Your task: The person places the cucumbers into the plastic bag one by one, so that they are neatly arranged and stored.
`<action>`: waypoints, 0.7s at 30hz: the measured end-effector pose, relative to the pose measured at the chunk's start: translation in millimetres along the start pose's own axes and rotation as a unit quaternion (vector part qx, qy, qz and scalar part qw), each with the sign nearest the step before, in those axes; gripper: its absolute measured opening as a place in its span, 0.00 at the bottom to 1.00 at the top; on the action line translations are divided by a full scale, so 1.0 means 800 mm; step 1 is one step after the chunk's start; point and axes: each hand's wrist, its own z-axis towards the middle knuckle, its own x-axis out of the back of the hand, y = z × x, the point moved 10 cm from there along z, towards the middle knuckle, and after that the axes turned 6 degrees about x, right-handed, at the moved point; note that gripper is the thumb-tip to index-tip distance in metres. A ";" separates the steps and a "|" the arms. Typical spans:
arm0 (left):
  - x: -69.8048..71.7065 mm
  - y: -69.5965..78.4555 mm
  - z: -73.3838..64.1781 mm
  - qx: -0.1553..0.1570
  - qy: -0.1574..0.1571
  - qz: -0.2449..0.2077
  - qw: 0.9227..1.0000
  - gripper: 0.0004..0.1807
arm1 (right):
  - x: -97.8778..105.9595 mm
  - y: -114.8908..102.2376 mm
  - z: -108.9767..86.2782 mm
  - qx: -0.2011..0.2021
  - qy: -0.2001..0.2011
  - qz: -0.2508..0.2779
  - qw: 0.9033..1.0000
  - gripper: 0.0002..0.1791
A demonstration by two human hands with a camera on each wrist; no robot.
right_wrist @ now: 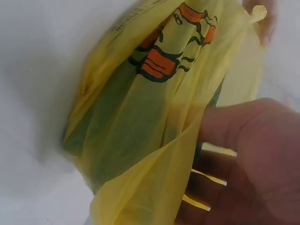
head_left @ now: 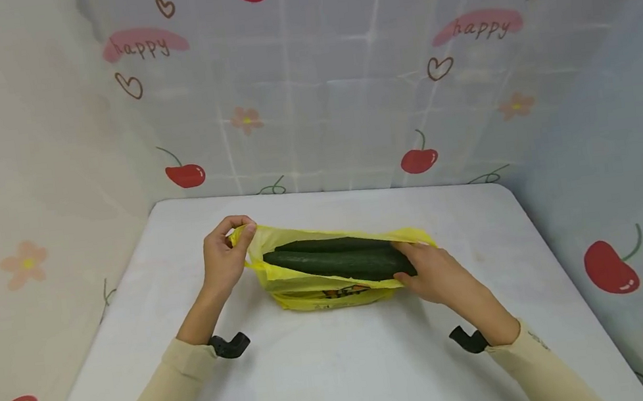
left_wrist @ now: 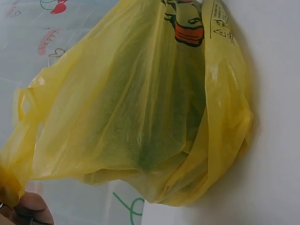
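Observation:
A yellow plastic bag (head_left: 303, 298) with a printed picture lies on the table, its mouth spread toward the head camera. Two long dark green cucumbers are inside it, a front cucumber (head_left: 340, 263) and a rear cucumber (head_left: 326, 245) partly behind it. At the bag's left end my left hand (head_left: 223, 258) pinches the bag's edge between thumb and fingers. My right hand (head_left: 439, 273) reaches into the right end of the mouth and grips the front cucumber there. In the right wrist view the right hand's fingers (right_wrist: 211, 164) go behind the yellow film, so their tips are hidden.
The white table (head_left: 329, 371) has its back edge close to a curtain (head_left: 333, 93) printed with cherries, hearts and flowers. More of the pale sheeting hangs at the left and right. A black strap piece (head_left: 231, 346) sits at the left wrist, and a similar piece (head_left: 468, 340) at the right.

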 end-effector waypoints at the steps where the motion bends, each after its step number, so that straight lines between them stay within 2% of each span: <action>1: -0.001 -0.003 0.000 0.001 0.000 0.004 1.000 0.07 | 0.002 -0.003 -0.002 0.010 -0.003 -0.006 1.000 0.35; 3: -0.003 -0.012 0.002 0.000 -0.002 0.012 1.000 0.07 | 0.006 -0.009 -0.005 0.030 0.007 -0.026 0.999 0.32; 5: -0.004 -0.020 0.003 -0.003 -0.003 0.019 1.000 0.07 | 0.011 -0.013 -0.006 0.041 0.034 -0.059 0.997 0.30; 9: -0.007 -0.026 0.004 -0.017 -0.011 0.008 1.000 0.06 | 0.021 -0.010 -0.007 0.039 0.095 -0.109 0.989 0.30; 12: -0.008 -0.025 0.004 -0.025 -0.018 0.000 1.000 0.07 | 0.026 -0.008 -0.008 0.034 0.123 -0.106 0.986 0.31; 16: -0.011 -0.028 0.003 -0.017 -0.038 0.010 0.999 0.08 | 0.022 -0.003 -0.012 0.032 0.126 -0.089 0.987 0.32; 19: -0.009 -0.035 -0.001 -0.006 -0.058 0.020 0.998 0.08 | 0.016 -0.005 -0.017 0.043 0.126 -0.090 0.987 0.34; 21: -0.008 -0.036 -0.005 -0.004 -0.075 0.025 0.997 0.09 | 0.018 -0.008 -0.023 0.058 0.146 -0.096 0.983 0.34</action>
